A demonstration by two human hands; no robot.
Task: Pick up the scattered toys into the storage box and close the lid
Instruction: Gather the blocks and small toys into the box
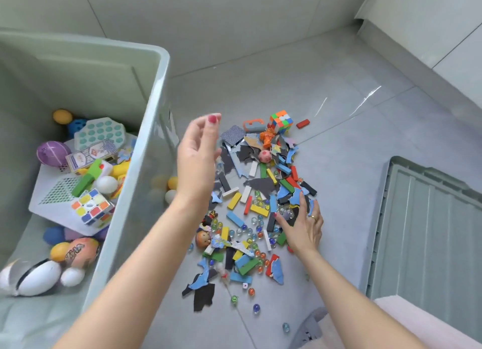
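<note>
My left hand (198, 155) hovers empty, fingers loose; my right hand (302, 224) spreads flat on the toy pile (250, 205); I'd rake a full handful toward the storage box (146, 139) at nine o'clock.

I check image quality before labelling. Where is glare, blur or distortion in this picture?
Head view: glare streaks on the glossy floor at upper right; the left hand is slightly motion-blurred; wide-angle bending curves the storage box rim and the lid; lighting is soft, shadows faint.
</note>
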